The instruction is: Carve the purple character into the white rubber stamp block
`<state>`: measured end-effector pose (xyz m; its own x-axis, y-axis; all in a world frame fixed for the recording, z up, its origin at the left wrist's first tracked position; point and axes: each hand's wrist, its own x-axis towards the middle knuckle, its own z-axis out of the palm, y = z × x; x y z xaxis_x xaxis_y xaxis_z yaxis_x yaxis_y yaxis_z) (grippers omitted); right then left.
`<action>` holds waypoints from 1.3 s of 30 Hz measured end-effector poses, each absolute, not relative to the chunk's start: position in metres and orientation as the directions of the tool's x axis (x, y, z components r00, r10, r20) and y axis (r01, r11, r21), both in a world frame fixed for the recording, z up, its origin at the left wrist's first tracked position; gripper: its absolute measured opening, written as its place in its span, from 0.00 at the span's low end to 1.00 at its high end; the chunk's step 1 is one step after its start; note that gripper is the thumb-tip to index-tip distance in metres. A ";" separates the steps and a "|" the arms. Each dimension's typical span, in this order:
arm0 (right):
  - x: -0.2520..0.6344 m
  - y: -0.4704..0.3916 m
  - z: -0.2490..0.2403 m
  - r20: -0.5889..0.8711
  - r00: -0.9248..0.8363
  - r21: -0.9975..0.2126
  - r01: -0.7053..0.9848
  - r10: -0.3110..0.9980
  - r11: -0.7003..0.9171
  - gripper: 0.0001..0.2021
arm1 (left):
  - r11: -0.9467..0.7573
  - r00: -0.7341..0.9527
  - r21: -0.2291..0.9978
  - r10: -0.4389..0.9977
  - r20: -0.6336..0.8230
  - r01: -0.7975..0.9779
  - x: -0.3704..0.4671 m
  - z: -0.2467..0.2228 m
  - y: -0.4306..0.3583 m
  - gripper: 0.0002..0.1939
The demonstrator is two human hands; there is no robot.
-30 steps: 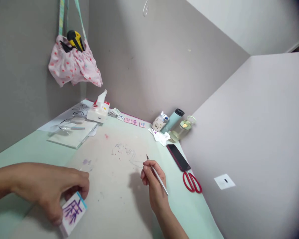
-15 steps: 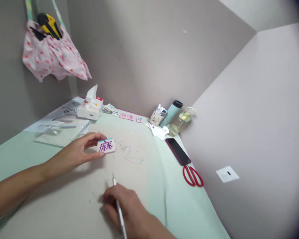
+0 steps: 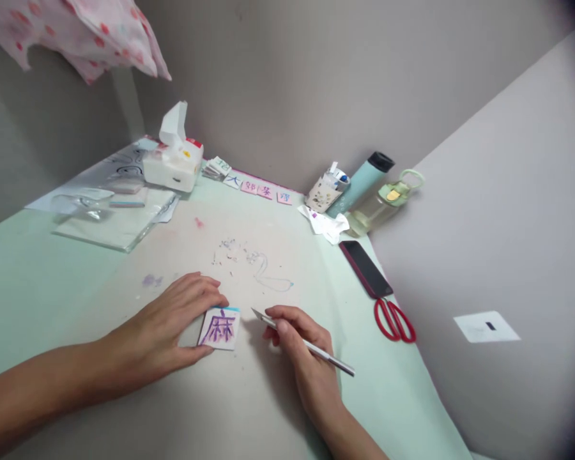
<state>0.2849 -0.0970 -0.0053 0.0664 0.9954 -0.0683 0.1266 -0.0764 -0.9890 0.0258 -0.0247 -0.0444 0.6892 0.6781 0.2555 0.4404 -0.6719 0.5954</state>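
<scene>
A small white square block [image 3: 220,329] with a purple character and a blue top edge lies on the pale mat [image 3: 172,409]. My left hand [image 3: 172,326] grips it between thumb and fingers at its left side. To the right, my right hand [image 3: 301,345] is closed around a silver craft knife [image 3: 323,355], its blade pointing up and left toward the block without touching it. Small crumbs [image 3: 227,244] and a faint pencil outline [image 3: 273,280] are on the mat beyond the block.
Along the back stand a tissue pack [image 3: 172,167], small character tiles [image 3: 265,190], a pen cup [image 3: 326,191], a teal flask [image 3: 359,185] and a green bottle [image 3: 378,207]. A phone [image 3: 367,268] and red scissors [image 3: 395,321] lie at right, plastic bags [image 3: 110,223] at left.
The view has tilted down. My left hand has brought the block down onto the mat. My right hand has moved up and right, and the knife now points left toward the block.
</scene>
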 end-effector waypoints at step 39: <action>0.265 -0.109 -0.015 0.124 -0.150 -0.873 0.453 0.981 0.180 0.13 | -0.625 0.601 0.614 0.746 0.287 0.482 0.032 -0.042 -0.034 0.20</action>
